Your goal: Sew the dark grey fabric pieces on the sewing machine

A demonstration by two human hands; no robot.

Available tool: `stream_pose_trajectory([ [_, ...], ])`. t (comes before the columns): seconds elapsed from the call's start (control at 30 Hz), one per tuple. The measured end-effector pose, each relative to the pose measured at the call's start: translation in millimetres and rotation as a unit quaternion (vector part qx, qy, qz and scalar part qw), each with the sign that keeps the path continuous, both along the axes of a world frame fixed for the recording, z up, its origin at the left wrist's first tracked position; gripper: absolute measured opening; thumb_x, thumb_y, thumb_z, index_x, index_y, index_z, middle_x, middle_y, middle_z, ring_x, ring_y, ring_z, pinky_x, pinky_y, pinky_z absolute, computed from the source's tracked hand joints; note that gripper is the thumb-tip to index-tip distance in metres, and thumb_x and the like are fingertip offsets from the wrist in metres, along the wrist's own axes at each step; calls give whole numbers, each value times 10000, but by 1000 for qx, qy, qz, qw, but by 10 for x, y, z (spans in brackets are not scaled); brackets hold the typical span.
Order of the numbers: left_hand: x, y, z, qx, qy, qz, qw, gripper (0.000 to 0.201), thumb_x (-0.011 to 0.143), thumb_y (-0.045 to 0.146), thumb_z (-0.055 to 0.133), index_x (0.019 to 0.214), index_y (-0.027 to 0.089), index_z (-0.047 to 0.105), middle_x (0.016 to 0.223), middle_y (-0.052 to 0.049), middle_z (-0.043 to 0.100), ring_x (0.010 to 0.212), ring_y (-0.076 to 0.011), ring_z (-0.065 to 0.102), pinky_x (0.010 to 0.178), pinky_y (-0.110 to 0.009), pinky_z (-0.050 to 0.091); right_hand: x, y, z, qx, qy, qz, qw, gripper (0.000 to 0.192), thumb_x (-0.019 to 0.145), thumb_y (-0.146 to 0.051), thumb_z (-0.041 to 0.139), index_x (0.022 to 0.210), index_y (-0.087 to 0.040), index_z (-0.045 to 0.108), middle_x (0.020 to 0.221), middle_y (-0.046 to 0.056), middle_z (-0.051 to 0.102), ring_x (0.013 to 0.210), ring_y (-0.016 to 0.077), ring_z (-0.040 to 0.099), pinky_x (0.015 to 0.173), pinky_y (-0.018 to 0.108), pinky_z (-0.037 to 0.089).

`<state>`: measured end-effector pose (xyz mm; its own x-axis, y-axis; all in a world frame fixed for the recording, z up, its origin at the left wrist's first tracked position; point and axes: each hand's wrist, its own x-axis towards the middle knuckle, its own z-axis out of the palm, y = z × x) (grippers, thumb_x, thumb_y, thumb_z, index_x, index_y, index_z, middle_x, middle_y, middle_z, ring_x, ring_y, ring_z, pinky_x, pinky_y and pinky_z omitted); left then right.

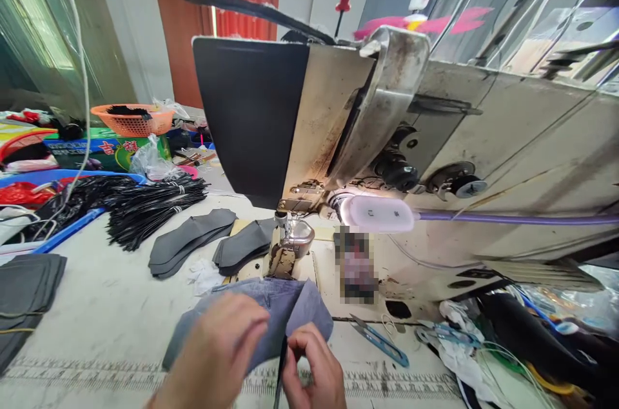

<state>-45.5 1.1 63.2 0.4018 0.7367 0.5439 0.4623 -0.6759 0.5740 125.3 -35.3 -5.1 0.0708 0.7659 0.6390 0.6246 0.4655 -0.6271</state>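
A blue-grey fabric piece (312,312) lies in front of the sewing machine's presser foot, with its right part folded over. My right hand (314,367) is at the fabric's near edge, thumb and finger pinched on a thin black strip (281,370) that hangs down toward me. To its left, my left hand (217,348) hovers over the fabric, smeared by motion, so its finger grip is unclear. Just beyond the fabric stands the sewing machine's needle and presser-foot area (285,248). A printed ruler scale (387,383) runs along the table under both hands.
Stacks of dark grey cut pieces (193,241) and a bundle of black strips (155,206) lie left. Blue thread snips (382,341) rest at right. The machine head (338,112) overhangs the table, with a lit lamp (380,213) below it. An orange basket (133,122) stands behind.
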Motion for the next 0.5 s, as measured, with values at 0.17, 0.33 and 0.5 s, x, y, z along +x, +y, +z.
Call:
stream_pose_trajectory([
  [0.17,155,41,-243,-80,82,-65,991,226,905,91,453,886,202,649,804,-15,697,739,-150,660,677,-225,514,4,38,-86,21,-48,20,998,178,825,-48,455,819,-226,465,687,-27,503,580,108,535,518,187,431],
  [0.33,137,2,-334,-111,102,-39,988,232,891,84,443,892,202,643,823,-20,697,735,-152,670,661,-221,498,-65,59,-155,32,-54,13,998,191,824,-42,420,842,-228,460,698,-21,508,606,112,527,544,191,429],
  [0.5,144,27,-364,-104,124,-28,986,239,861,77,444,849,210,642,772,-11,695,683,-159,662,606,-234,468,-112,70,-207,44,-39,-4,998,185,837,-59,382,802,-232,438,667,-27,466,570,114,484,510,204,384],
])
